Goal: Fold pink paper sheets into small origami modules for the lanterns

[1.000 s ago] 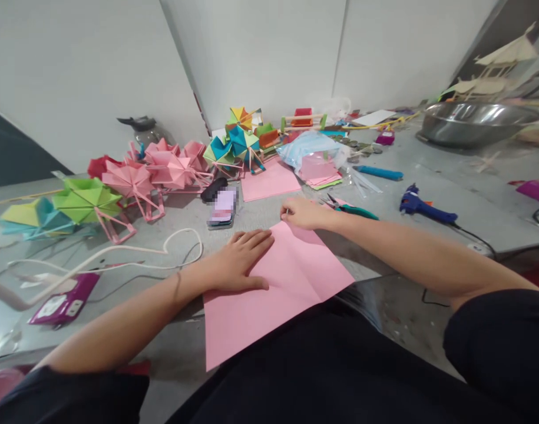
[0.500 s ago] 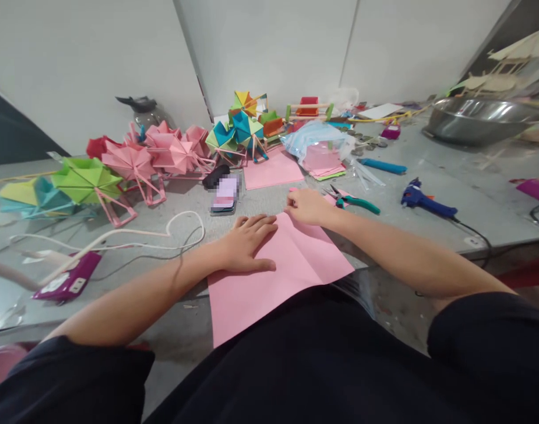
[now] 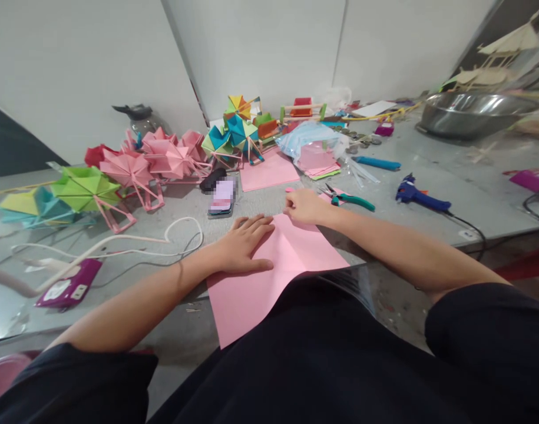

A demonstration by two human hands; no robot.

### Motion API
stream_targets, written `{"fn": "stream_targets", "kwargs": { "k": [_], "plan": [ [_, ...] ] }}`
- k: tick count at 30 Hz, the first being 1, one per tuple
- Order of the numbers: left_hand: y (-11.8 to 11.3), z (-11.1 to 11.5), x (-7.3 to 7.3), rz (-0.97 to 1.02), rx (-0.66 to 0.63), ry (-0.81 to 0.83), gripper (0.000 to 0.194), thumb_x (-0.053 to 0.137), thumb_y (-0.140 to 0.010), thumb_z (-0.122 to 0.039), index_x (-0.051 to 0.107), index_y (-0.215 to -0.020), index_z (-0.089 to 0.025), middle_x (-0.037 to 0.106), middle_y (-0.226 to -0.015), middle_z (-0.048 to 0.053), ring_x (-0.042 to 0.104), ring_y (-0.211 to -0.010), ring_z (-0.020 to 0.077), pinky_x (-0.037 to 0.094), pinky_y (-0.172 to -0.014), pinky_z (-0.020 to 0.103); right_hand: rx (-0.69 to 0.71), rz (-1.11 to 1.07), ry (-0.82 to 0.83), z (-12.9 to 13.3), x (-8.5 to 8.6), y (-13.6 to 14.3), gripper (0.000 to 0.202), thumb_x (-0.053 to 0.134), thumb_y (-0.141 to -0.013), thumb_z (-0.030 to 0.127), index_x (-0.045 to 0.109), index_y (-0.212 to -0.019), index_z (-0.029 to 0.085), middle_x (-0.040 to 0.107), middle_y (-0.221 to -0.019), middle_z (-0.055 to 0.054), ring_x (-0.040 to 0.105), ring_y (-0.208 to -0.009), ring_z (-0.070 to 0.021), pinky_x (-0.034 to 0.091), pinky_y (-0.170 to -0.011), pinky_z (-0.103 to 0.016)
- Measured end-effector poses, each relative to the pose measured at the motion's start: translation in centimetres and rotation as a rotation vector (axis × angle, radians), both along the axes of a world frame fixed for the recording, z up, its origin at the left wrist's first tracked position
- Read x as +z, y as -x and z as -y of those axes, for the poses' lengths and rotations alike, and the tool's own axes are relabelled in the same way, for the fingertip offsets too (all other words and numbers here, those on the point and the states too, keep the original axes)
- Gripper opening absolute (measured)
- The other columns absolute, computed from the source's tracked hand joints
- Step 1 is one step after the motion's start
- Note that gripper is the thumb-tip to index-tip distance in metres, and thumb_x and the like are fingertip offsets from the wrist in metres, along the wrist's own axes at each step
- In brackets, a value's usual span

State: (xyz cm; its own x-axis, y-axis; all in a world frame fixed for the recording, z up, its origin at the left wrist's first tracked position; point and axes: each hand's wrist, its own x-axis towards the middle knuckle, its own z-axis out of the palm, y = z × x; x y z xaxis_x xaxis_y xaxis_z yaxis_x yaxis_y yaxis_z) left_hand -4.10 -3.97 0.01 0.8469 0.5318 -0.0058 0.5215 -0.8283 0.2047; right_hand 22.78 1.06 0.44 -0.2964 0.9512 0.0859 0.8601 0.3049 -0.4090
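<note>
A large pink paper sheet (image 3: pixel 247 294) lies over the table's front edge and reaches my dark shirt. A raised crease runs across it, right of its middle. My left hand (image 3: pixel 247 244) rests flat on the sheet with the fingers spread. My right hand (image 3: pixel 305 207) is closed at the sheet's far edge, thumb and fingers curled together. A small bright pink tip (image 3: pixel 289 190) shows just beyond its knuckles. Whatever lies inside that hand is hidden. Pliers with green handles (image 3: pixel 357 202) lie just right of it.
A phone (image 3: pixel 221 197) lies beyond my left hand. Pink paper (image 3: pixel 269 171) and a plastic bag (image 3: pixel 311 141) are behind. Folded-paper models (image 3: pixel 132 168) line the left. A blue glue gun (image 3: pixel 422 194), a metal bowl (image 3: pixel 476 115) and a purple power strip (image 3: pixel 70 284) also stand about.
The view has shifted slightly. The sheet's near edge bows up more against my shirt and its crease stands sharper. Both hands keep nearly the same places on the paper.
</note>
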Motion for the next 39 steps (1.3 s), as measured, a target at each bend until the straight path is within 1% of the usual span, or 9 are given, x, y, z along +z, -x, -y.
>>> {"fn": "stream_targets", "kwargs": {
  "k": [2,5,10,12,16,22,30,35,39],
  "plan": [
    [0.0,-0.2,0.1,-0.012,0.011,-0.001,0.104,0.056,-0.094,-0.088,0.039,-0.169,-0.019,0.032,-0.18,0.023,0.024,-0.168,0.0477,0.019,-0.132,0.066,-0.014,-0.028,-0.005,0.0,0.2,-0.3,0.01,0.074,-0.096,0.029,0.076,-0.099,0.019,0.08,-0.102,-0.012,0.073,-0.101,-0.0281,0.051,-0.093,-0.036],
    [0.1,-0.7,0.4,-0.051,0.075,-0.04,0.101,0.058,-0.095,-0.085,0.039,-0.169,-0.018,0.03,-0.181,0.023,0.019,-0.169,0.0475,0.015,-0.133,0.067,-0.038,-0.072,-0.019,-0.2,0.6,-0.9,0.035,0.075,-0.095,0.031,0.07,-0.126,0.016,0.078,-0.105,-0.011,0.072,-0.101,-0.0273,0.051,-0.094,-0.036],
    [0.2,-1.3,0.9,-0.059,0.051,-0.075,0.07,0.051,-0.107,-0.058,0.048,-0.164,-0.016,0.036,-0.179,0.02,0.029,-0.168,0.0384,0.022,-0.135,0.056,-0.053,-0.075,-0.039,-0.3,0.7,-1.1,0.059,0.072,-0.095,0.025,0.054,-0.15,0.014,0.077,-0.099,-0.01,0.072,-0.099,-0.03,0.05,-0.093,-0.038],
    [0.2,-1.3,0.7,-0.042,0.019,-0.053,0.066,0.048,-0.109,-0.051,0.047,-0.166,-0.016,0.037,-0.179,0.02,0.033,-0.167,0.0358,0.025,-0.134,0.053,-0.055,-0.05,-0.056,-0.2,0.6,-1.0,0.057,0.068,-0.097,0.024,0.052,-0.151,0.013,0.078,-0.104,-0.013,0.073,-0.099,-0.0319,0.05,-0.092,-0.039],
    [0.2,-1.4,0.2,-0.043,0.005,-0.036,0.07,0.044,-0.111,-0.053,0.038,-0.172,-0.017,0.034,-0.18,0.02,0.032,-0.167,0.0379,0.024,-0.135,0.056,-0.048,0.046,-0.074,0.1,0.4,-0.6,0.045,0.062,-0.102,0.026,0.058,-0.146,0.014,0.078,-0.122,-0.019,0.072,-0.109,-0.0356,0.049,-0.092,-0.041],
    [0.2,-1.5,0.1,-0.099,-0.008,-0.081,0.067,0.042,-0.114,-0.05,0.035,-0.174,-0.023,0.031,-0.181,0.019,0.032,-0.166,0.0397,0.028,-0.133,0.059,0.03,0.215,-0.057,0.7,0.8,-0.3,0.029,0.05,-0.107,0.025,0.073,-0.124,0.02,0.081,-0.12,-0.014,0.073,-0.109,-0.032,0.047,-0.088,-0.039],
    [0.3,-1.4,-0.2,-0.075,-0.008,-0.093,0.065,0.041,-0.114,-0.052,0.033,-0.174,-0.028,0.03,-0.182,0.014,0.032,-0.166,0.0384,0.028,-0.133,0.059,0.066,0.236,-0.047,0.6,0.8,-0.5,0.029,0.051,-0.105,0.021,0.075,-0.121,0.021,0.08,-0.126,-0.014,0.073,-0.109,-0.031,0.047,-0.087,-0.038],
    [0.6,-1.5,-0.4,-0.059,-0.013,-0.077,0.089,0.048,-0.105,-0.078,0.034,-0.175,-0.025,0.031,-0.181,0.019,0.03,-0.165,0.0455,0.026,-0.132,0.066,0.019,0.198,-0.063,0.1,0.7,-1.0,0.037,0.055,-0.107,0.029,0.065,-0.141,0.019,0.08,-0.126,-0.016,0.073,-0.113,-0.033,0.048,-0.09,-0.038],
    [0.6,-1.5,-0.2,-0.046,0.039,-0.106,0.088,0.052,-0.103,-0.076,0.038,-0.172,-0.023,0.035,-0.179,0.02,0.035,-0.162,0.0468,0.03,-0.13,0.065,0.011,0.129,-0.079,-0.5,0.7,-1.6,0.055,0.061,-0.105,0.032,0.049,-0.156,0.016,0.082,-0.118,-0.015,0.075,-0.107,-0.0321,0.048,-0.088,-0.036]
  ]
}}
